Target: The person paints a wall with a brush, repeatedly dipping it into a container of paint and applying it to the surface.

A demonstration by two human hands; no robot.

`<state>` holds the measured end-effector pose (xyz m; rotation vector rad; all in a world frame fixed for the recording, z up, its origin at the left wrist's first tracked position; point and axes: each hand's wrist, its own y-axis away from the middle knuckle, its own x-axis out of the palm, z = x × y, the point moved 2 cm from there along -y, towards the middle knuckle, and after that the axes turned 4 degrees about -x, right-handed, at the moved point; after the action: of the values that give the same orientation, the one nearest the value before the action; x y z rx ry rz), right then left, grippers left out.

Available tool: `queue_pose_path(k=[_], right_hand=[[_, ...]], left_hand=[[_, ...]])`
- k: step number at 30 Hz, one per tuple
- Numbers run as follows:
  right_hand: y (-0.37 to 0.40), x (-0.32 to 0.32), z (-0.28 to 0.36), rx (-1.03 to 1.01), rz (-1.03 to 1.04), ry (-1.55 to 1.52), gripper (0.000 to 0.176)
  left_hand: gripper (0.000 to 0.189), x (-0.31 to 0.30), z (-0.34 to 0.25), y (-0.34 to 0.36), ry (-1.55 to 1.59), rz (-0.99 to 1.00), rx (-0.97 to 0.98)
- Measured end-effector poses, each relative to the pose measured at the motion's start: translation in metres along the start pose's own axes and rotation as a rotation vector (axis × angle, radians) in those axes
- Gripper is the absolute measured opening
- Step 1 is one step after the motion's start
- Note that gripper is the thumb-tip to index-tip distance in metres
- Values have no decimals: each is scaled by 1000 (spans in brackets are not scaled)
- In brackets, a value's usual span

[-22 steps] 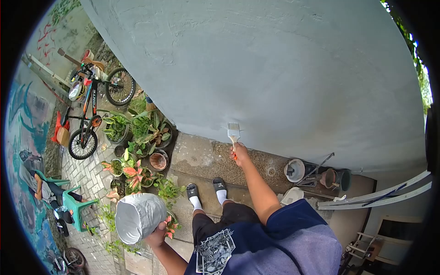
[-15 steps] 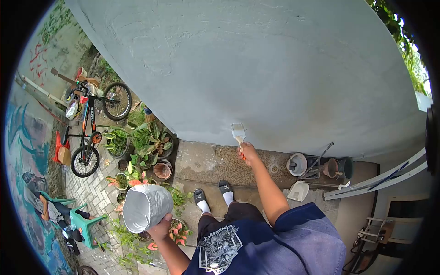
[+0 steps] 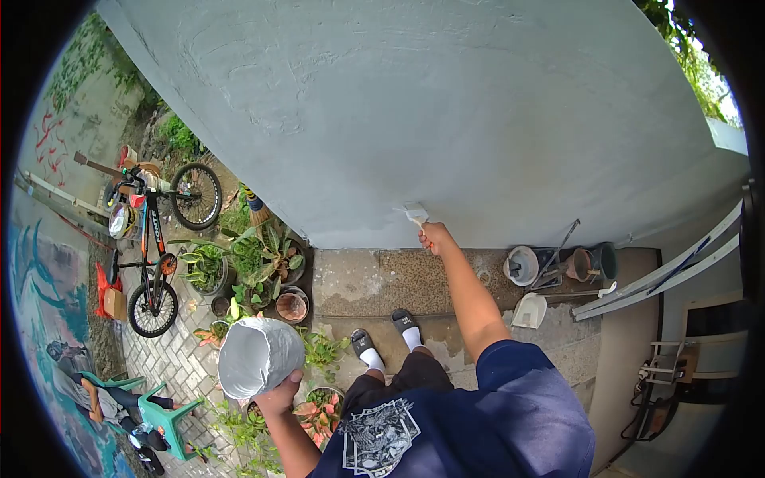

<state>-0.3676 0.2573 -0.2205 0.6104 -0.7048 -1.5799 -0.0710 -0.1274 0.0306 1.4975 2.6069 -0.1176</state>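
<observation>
My right hand (image 3: pixel 434 237) is closed round the handle of a flat paintbrush (image 3: pixel 416 213), its white-coated bristles against the lower part of the grey wall (image 3: pixel 446 119). The wall's surface is rough, with darker patches around and right of the brush. On the left, my left hand (image 3: pixel 280 392) grips the base of a paint-smeared, whitish-grey container (image 3: pixel 261 358). It is held up over the potted plants, its wide mouth facing away from me. What lies inside it is hard to see.
Potted plants (image 3: pixel 271 255), a bicycle (image 3: pixel 151 247) and a person seated on a green chair (image 3: pixel 163 414) are at left. A bucket (image 3: pixel 522 264), a dustpan (image 3: pixel 529 311) and more pots (image 3: pixel 580 265) stand along the wall base at right. A narrow concrete ledge (image 3: pixel 382 275) runs below the wall.
The brush in my right hand has tilted and moved slightly up along the wall. My left hand still holds the container, nearly unmoved. The whole view has shifted a little.
</observation>
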Motion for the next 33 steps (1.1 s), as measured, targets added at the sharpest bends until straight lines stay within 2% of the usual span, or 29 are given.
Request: queue_pose_path(k=[4,6,9,13,16,18,20,24,25,27,30,32,33], right_hand=[[48,-1,8,-31,-64,-125,18],[54,-7,28,-190,-50,-159,17],[51,-18,63,-237,-32,-161,15],[85,-21,80,-256,-59,-71,15],[143,-26,94,-266,-13,-109,14],[182,-26,112,-376,-20,-182,14],[221,-27,150,-575,-40,-231,18],[322,-24,238,-877,-54,-181,29],[339,-19,249,-893,-55,-176,29],[359,-9,261,-1068,-175,-161,27],[306,-1,241,-1097,-171,-164,28],[214,3,198,-954,-221,-95,28],[154,1,165,-1026,-332,33,32]], left_hand=[[81,-16,10,-7,-71,27,67],[92,-18,8,-11,-53,23,-45],[90,-21,1,-16,-107,75,-75],[87,-21,-3,-17,-62,97,12],[88,-23,-3,-16,-19,87,25],[90,-24,-3,-20,31,92,102],[91,-26,0,-23,68,101,115],[91,-29,-1,-29,97,114,132],[91,-27,-2,-30,110,112,142],[83,-25,-6,-30,97,106,178],[83,-18,-18,-23,191,117,98],[88,-18,-10,-22,179,98,99],[93,-19,-4,-19,164,84,98]])
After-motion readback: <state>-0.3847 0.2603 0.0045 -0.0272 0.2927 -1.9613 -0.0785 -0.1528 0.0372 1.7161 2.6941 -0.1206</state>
